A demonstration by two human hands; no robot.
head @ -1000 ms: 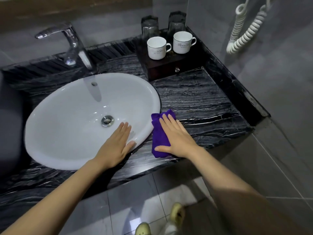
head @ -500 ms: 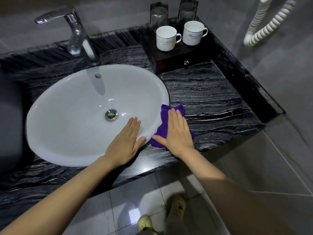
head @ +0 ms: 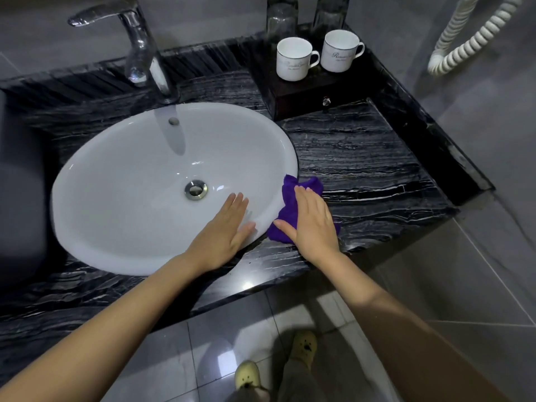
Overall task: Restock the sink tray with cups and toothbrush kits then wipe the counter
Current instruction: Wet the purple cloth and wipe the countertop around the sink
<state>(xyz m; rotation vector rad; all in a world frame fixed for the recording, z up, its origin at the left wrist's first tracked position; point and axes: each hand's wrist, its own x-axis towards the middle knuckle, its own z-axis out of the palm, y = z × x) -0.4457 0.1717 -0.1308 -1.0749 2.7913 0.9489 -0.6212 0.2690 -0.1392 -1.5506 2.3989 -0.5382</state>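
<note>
Wiping counter (head: 362, 158), centre frame: right hand (head: 311, 224) flat, fingers straight, pressing purple cloth (head: 290, 195) beside sink (head: 290, 146) rim. Cloth has bunched since a second ago, so the stroke is live. Left hand (head: 226, 227) flat on sink. Cups (head: 293, 59) already on tray (head: 304, 94), upper right.

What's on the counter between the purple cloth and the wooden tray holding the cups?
Nothing: in the head view, only bare black marble counter separates the purple cloth from the tray.
</note>
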